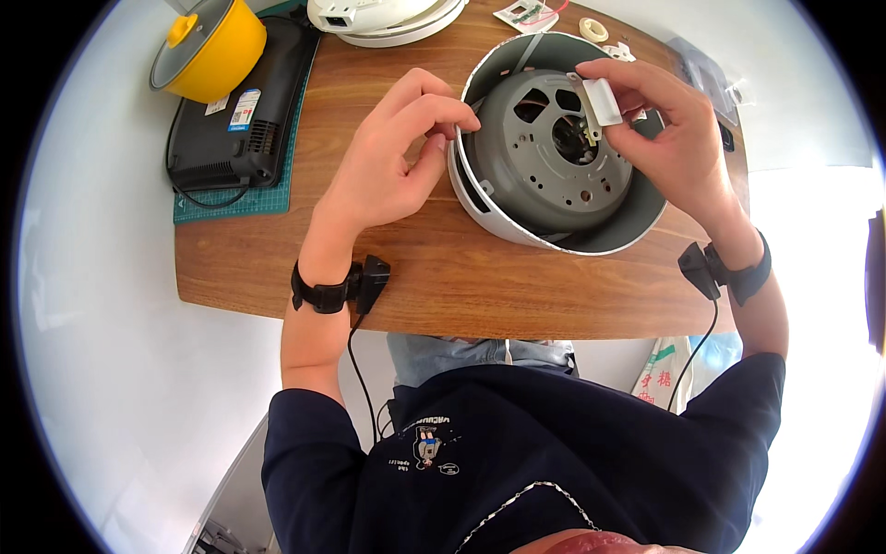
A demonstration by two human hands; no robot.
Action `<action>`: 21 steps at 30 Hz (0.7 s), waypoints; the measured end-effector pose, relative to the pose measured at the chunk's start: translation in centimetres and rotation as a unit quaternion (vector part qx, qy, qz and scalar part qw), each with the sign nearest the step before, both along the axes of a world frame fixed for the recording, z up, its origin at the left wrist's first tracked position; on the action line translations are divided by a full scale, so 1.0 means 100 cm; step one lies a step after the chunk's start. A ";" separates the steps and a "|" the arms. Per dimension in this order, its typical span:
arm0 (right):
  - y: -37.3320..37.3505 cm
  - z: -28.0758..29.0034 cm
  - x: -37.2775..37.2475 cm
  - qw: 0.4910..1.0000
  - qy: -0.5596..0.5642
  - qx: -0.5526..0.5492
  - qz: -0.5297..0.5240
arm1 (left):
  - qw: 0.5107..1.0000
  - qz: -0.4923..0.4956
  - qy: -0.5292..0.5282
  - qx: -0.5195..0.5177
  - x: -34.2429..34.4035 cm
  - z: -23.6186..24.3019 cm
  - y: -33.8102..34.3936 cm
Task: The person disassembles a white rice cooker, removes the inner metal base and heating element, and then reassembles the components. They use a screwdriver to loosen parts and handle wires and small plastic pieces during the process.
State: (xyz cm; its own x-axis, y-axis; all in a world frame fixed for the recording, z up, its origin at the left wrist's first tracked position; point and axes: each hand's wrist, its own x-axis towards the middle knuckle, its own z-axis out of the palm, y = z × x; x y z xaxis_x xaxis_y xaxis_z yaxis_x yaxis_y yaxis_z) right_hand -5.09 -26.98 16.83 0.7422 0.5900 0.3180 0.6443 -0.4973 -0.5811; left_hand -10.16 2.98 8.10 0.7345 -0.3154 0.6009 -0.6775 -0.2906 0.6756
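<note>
A white round appliance body [503, 224], which looks like a rice cooker housing, stands on the table with its open side up. Inside it sits a grey metal bowl-shaped shell [544, 189] with holes and a larger central opening, where some wiring shows. My left hand [392, 152] has its bent fingers hooked over the housing's left rim, the thumb outside. Above the shell's right part, my right hand [678, 138] pinches a small white piece with a metal bracket [603, 102] between thumb and fingers. Whether the bracket touches the shell I cannot tell.
A yellow pot [226, 55] with a lid rests on a black appliance [221, 148] over a green cutting mat [208, 208] at the left. White round parts [397, 28] lie at the back. A tape roll [593, 30] and a clear plastic box [706, 78] are at the back right.
</note>
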 end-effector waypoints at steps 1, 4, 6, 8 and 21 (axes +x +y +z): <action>0.000 0.001 0.000 1.000 0.007 -0.004 -0.006 | 1.000 -0.004 0.006 -0.006 0.000 0.000 -0.001; 0.001 0.008 -0.002 0.998 0.043 -0.024 -0.027 | 1.000 -0.006 0.015 -0.015 -0.002 0.000 -0.003; 0.005 0.015 -0.007 0.996 0.070 -0.038 -0.043 | 1.000 -0.002 0.013 -0.015 -0.002 0.000 -0.004; 0.008 0.020 -0.011 0.993 0.094 -0.049 -0.060 | 1.000 0.004 0.006 -0.010 -0.003 0.000 -0.005; 0.014 0.029 -0.009 0.973 0.218 -0.005 -0.076 | 0.998 -0.017 0.041 -0.048 -0.005 -0.008 -0.002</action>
State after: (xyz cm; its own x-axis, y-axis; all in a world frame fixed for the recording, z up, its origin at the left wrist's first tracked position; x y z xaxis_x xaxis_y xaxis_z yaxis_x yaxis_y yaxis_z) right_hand -6.03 -25.57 19.76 0.8842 0.4643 -0.0515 0.2563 -0.5742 -0.7775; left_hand -10.68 2.80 7.32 0.7729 -0.2845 0.5672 -0.6265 -0.2001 0.7533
